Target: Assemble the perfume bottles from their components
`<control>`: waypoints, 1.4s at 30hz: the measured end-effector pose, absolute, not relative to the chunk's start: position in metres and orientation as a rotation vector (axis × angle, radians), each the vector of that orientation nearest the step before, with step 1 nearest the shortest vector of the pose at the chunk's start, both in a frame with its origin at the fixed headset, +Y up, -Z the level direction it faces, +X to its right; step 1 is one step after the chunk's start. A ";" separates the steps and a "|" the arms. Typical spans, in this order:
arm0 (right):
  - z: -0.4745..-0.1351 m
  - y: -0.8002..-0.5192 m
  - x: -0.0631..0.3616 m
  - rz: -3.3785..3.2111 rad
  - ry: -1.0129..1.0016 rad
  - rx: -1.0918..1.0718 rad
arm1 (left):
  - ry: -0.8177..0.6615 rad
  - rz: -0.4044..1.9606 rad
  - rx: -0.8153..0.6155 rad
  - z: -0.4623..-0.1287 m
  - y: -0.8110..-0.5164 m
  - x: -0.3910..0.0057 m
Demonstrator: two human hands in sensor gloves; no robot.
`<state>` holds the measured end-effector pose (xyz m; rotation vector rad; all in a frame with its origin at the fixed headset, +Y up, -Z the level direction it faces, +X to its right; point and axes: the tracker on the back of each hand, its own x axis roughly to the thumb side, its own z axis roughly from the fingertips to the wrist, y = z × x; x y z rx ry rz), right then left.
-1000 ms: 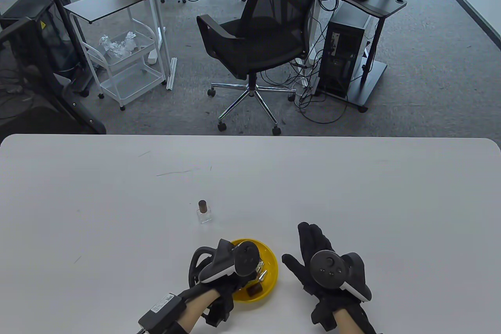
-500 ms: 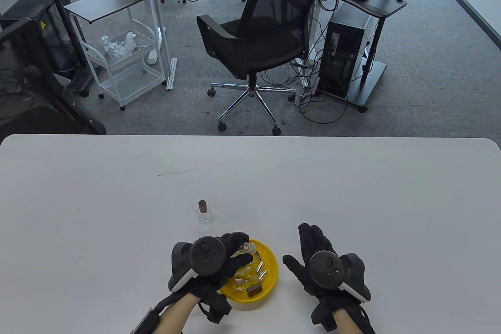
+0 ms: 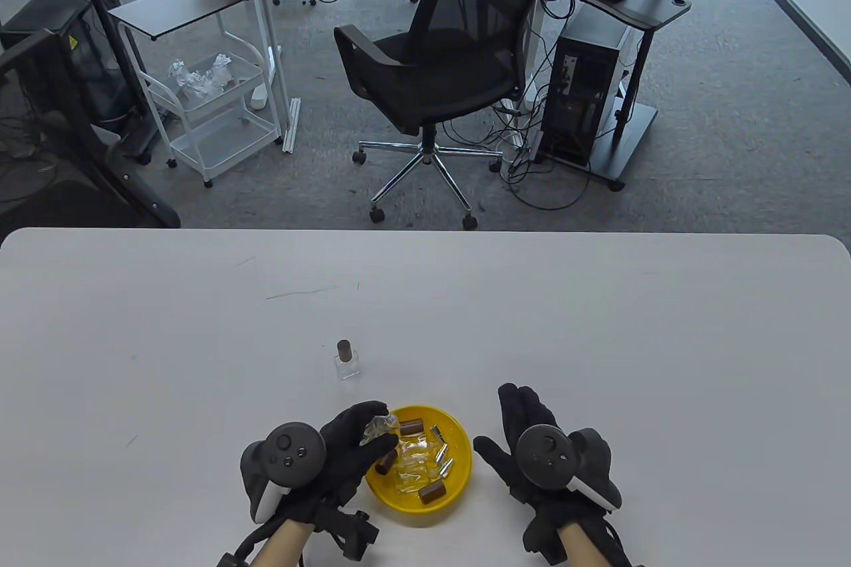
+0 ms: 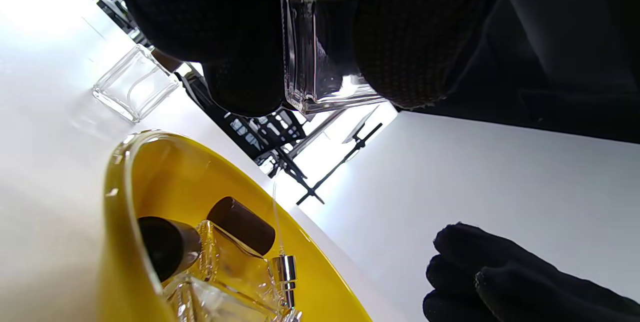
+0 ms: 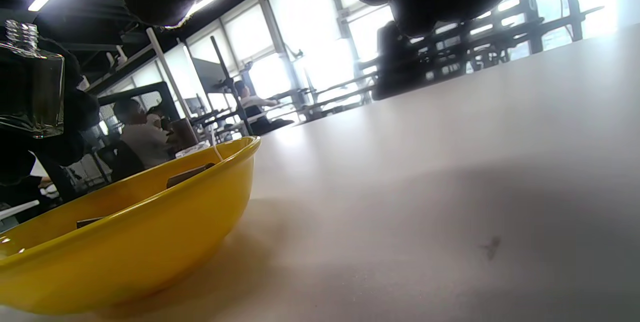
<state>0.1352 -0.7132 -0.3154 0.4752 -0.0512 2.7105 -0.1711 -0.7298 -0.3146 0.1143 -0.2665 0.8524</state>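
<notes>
My left hand (image 3: 362, 437) grips a clear square glass bottle (image 3: 377, 429) with no cap, just above the left rim of the yellow bowl (image 3: 459, 484). The bottle shows close up between my fingers in the left wrist view (image 4: 320, 46) and at the far left of the right wrist view (image 5: 30, 81). The bowl holds brown caps (image 3: 411, 426), silver spray pumps (image 3: 442, 454) and more clear bottles (image 3: 412, 460). My right hand (image 3: 525, 421) rests flat and empty on the table, right of the bowl. A finished bottle with a brown cap (image 3: 346, 361) stands behind the bowl.
The white table (image 3: 598, 328) stretches wide to the left, right and back. Its far edge meets the floor, where a black office chair (image 3: 439, 68) stands.
My left hand has moved left out of the bowl, lifting a clear bottle with it. The bowl's contents now show. My right hand has barely shifted.
</notes>
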 end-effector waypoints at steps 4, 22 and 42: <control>-0.316 -0.711 0.126 2.690 -0.071 0.501 | -0.265 0.862 0.130 -0.311 -0.728 -0.175; -0.361 -0.717 0.059 2.855 0.143 0.511 | -0.230 0.919 0.160 -0.312 -0.721 -0.194; -0.373 -0.749 0.042 2.956 0.291 0.541 | -0.246 0.890 0.136 -0.311 -0.724 -0.191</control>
